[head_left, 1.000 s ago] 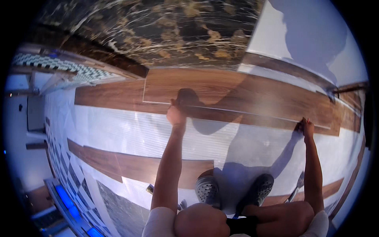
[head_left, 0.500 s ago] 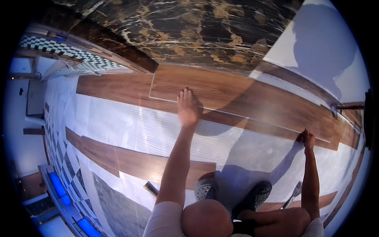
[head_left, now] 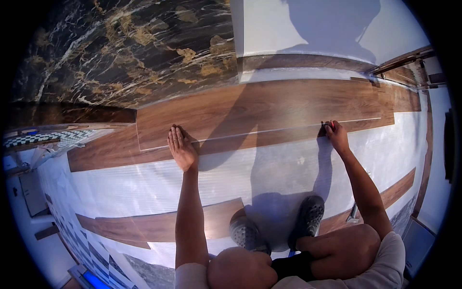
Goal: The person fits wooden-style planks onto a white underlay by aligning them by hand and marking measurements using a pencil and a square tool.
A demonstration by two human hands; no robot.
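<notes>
Left hand [head_left: 183, 148], wooden plank [head_left: 269, 106] beneath its fingers

Free room above plank [head_left: 274, 108], marbled panel [head_left: 144, 53] blocking far left

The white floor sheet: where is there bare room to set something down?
The white floor sheet left of the left forearm, between upper planks and lower-left planks. Crowded: by the left hand, right hand and shoes.
</notes>
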